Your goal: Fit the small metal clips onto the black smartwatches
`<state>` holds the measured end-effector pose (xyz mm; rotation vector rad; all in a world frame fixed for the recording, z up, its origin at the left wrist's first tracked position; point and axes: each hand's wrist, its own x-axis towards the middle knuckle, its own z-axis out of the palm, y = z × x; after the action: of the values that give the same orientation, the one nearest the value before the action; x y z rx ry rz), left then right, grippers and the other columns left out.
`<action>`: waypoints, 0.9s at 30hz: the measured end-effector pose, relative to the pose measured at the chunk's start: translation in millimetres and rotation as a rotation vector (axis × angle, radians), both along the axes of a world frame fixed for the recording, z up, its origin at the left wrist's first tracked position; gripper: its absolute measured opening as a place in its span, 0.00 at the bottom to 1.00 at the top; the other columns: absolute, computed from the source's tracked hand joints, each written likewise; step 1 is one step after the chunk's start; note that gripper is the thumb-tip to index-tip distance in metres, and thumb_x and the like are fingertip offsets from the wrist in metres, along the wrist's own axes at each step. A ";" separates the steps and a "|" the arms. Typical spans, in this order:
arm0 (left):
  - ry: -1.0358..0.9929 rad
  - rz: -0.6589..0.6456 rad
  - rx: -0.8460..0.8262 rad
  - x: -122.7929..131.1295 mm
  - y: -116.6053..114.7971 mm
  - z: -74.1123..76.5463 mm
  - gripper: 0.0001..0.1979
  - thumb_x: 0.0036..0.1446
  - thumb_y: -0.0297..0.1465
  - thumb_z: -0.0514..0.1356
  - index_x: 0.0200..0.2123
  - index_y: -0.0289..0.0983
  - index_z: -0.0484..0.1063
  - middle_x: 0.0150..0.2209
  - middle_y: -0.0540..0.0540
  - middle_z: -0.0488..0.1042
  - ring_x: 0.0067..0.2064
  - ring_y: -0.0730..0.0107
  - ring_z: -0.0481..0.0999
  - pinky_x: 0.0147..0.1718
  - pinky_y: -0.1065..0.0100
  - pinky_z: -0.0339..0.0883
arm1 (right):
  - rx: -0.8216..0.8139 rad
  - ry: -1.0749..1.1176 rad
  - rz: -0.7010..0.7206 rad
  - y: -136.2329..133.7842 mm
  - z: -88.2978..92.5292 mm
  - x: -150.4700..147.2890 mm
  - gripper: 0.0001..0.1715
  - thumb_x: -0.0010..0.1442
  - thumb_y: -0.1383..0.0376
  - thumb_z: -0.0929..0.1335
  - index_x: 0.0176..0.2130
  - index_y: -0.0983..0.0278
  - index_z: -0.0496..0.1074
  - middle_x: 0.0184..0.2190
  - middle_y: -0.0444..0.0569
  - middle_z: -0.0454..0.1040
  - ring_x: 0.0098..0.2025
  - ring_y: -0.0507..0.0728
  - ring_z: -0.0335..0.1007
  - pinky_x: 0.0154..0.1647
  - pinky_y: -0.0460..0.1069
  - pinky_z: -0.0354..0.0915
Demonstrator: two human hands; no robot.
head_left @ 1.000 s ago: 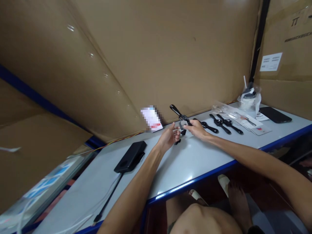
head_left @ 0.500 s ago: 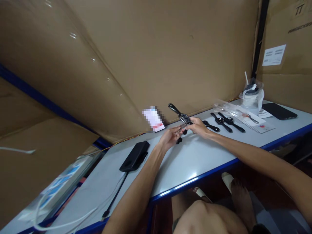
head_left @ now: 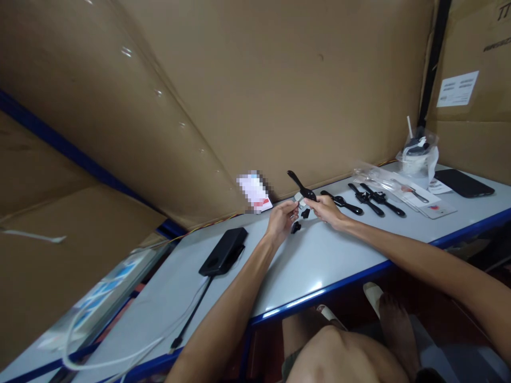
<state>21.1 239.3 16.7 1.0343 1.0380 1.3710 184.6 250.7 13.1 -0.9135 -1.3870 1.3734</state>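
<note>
Head: cup [head_left: 414, 166] in clear bag [head_left: 431, 140]

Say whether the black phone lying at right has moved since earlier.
No. Judged against the bagged cup, the black phone lies in the same place, to its right; only the view has shifted.

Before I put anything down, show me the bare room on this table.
Widest bare patch: the table between the left forearm and right forearm, from the small black pieces to the blue front edge. Another lies left of the black box and its cord, beyond the white cable. Crowded: the right part, with black tools, packets, bagged cup, dark slab.
</note>
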 end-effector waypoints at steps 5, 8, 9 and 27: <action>0.010 -0.062 0.019 4.3 -3.1 3.1 0.11 0.47 0.29 0.71 0.24 0.34 0.71 0.24 0.51 0.70 0.27 0.77 0.68 0.28 0.74 0.62 | 0.025 -0.019 -0.028 3.2 -0.8 2.9 0.24 0.64 0.53 0.71 0.25 0.61 0.61 0.13 0.35 0.55 0.15 0.46 0.45 0.16 0.44 0.43; 0.025 -0.095 0.034 5.6 -4.1 3.5 0.10 0.48 0.29 0.71 0.24 0.34 0.72 0.24 0.50 0.71 0.27 0.77 0.68 0.28 0.74 0.62 | 0.054 -0.038 -0.030 3.6 -1.6 4.9 0.23 0.63 0.53 0.70 0.25 0.61 0.61 0.14 0.35 0.55 0.16 0.47 0.46 0.17 0.44 0.44; 0.030 -0.099 0.042 5.9 -4.2 3.4 0.10 0.48 0.29 0.71 0.24 0.34 0.72 0.23 0.50 0.71 0.27 0.77 0.69 0.28 0.74 0.62 | 0.077 -0.052 -0.030 3.4 -2.4 5.0 0.23 0.62 0.52 0.71 0.25 0.61 0.62 0.14 0.35 0.55 0.16 0.47 0.47 0.18 0.45 0.45; 0.087 -0.047 0.147 14.1 -12.2 6.7 0.09 0.54 0.30 0.66 0.25 0.35 0.71 0.24 0.49 0.72 0.27 0.74 0.70 0.28 0.72 0.63 | 0.115 -0.088 0.014 3.3 -7.7 -1.7 0.24 0.70 0.55 0.64 0.25 0.62 0.63 0.13 0.38 0.59 0.15 0.47 0.52 0.19 0.43 0.50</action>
<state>35.2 227.0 23.4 1.2284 0.9809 1.3902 182.9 253.9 5.4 -0.8990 -1.5251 1.2627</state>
